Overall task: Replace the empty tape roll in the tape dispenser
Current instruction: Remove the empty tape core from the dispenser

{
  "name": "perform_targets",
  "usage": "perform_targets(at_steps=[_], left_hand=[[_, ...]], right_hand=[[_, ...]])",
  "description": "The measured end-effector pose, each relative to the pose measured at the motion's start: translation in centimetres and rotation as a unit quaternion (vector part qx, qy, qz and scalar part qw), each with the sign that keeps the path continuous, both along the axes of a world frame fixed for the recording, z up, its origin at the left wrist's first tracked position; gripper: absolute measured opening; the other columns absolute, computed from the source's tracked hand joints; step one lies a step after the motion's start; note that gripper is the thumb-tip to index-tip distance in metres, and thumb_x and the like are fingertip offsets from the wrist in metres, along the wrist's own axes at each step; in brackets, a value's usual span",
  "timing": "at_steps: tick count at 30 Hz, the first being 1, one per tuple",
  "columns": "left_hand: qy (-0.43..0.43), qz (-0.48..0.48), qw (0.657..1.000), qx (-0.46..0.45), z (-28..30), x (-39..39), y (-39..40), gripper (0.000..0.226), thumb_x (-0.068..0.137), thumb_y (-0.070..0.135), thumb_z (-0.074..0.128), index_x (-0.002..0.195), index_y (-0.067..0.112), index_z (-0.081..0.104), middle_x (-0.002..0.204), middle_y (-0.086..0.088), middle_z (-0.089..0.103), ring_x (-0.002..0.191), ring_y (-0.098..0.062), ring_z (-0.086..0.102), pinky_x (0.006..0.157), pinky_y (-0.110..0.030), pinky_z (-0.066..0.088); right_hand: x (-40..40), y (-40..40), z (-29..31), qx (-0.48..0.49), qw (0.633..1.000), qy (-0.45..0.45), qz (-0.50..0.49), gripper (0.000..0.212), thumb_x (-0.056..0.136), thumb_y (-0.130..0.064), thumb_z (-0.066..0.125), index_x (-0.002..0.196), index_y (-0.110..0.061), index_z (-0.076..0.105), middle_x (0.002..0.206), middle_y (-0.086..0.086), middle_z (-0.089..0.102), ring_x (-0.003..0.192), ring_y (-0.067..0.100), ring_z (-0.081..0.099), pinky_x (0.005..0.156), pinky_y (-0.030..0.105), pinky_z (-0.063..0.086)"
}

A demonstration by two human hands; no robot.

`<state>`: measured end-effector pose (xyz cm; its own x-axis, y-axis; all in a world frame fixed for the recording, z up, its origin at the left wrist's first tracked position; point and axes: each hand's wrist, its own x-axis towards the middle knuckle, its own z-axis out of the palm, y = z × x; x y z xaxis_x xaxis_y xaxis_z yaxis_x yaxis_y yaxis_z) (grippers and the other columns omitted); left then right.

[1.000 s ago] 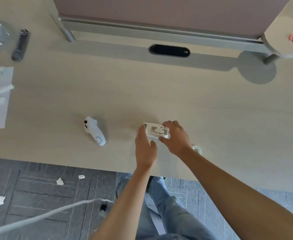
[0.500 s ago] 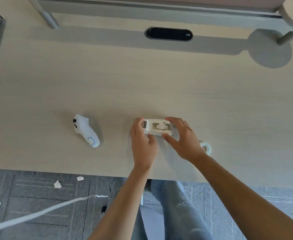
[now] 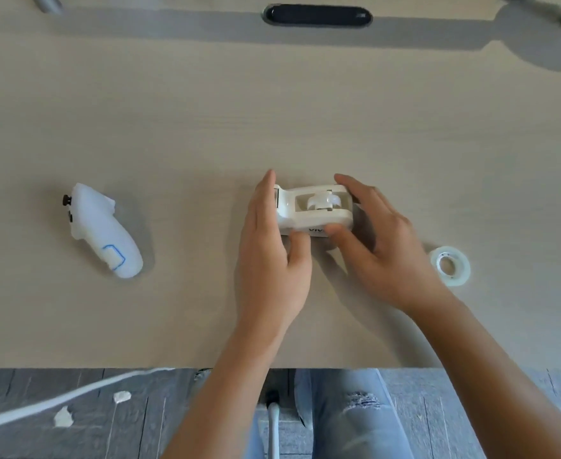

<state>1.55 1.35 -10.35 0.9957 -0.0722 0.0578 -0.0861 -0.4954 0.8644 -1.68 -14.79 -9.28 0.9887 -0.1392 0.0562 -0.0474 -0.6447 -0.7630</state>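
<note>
The tape dispenser (image 3: 314,212) is lying on the light wood-grain desk (image 3: 305,111), near the front edge and roughly at the centre of the view, with its long axis running left to right. Both hands are bracketing it. The left hand (image 3: 269,253) is standing on edge against the dispenser's left end – fingers held straight and together along that end, thumb pressing on the near side wall – so it is partly closed around the body rather than fully gripping it. The right hand (image 3: 375,246) is curving over the right end, its fingers wrapping the far side and rear while its thumb is touching the near side wall just beside the left thumb; it is likewise half closed on the dispenser. In the open well on top of the dispenser a small white core (image 3: 322,203) is sitting on the hub, with no visible thickness of tape on it. A clear tape roll (image 3: 450,265) is lying flat on the desk to the right of the right wrist, apart from both hands. A white handheld controller (image 3: 102,235) with a blue outline mark is lying well to the left. A dark oval cable slot (image 3: 317,15) is sitting at the far edge of the desk. Below the desk edge, blue jeans (image 3: 345,419) and a white cable (image 3: 57,400) are showing against the grey floor (image 3: 24,385), along with a few scraps of white paper – their detail is too small to make out
</note>
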Motion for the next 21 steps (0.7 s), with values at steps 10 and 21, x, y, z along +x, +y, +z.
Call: perform_targets(at_steps=[10,21], left_hand=[[-0.065,-0.079,0.995,0.021,-1.8,-2.9,2.4,0.075,0.101,0.018,0.057,0.164,0.023,0.016,0.163,0.003,0.038,0.14,-0.009,0.04,0.089,-0.003,0.023],[-0.143,-0.101,0.982,0.077,-1.2,-6.9,3.7,0.046,0.102,0.018,0.052,0.147,0.027,0.049,0.155,0.006,0.046,0.136,-0.015,0.049,0.09,-0.016,0.033]], right_hand=[[-4.1,0.8,-1.9,-0.034,0.998,-0.054,0.004,0.053,0.103,-0.033,0.061,0.153,-0.024,0.046,0.136,-0.002,0.066,0.121,0.018,0.064,0.103,0.033,0.049],[-7.2,1.4,-0.9,0.068,0.989,-0.124,-0.046,0.046,0.097,-0.032,0.072,0.141,-0.027,0.061,0.137,-0.008,0.066,0.128,0.005,0.062,0.11,0.035,0.051]])
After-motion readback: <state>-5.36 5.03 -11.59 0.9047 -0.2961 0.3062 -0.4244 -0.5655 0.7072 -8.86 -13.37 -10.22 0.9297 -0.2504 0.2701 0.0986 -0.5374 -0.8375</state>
